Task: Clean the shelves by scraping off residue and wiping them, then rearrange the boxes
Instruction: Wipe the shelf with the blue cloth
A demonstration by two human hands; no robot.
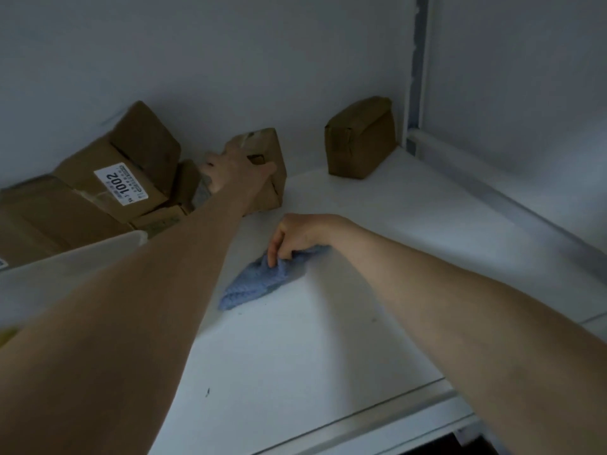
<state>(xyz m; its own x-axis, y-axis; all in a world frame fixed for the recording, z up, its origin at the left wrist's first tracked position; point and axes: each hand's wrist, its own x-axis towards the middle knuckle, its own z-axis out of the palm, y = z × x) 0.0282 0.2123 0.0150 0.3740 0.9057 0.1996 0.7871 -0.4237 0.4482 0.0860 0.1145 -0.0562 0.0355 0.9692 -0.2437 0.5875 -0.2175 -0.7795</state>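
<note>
Both forearms are bare from the frame's edge up to the fingers, no sleeve, watch or ring showing on the left hand [235, 170] or the right hand [297, 236].

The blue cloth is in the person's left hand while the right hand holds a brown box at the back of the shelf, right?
Not quite: the hands are swapped. The head view shows the right hand gripping the blue cloth and the left hand on the brown box.
</note>
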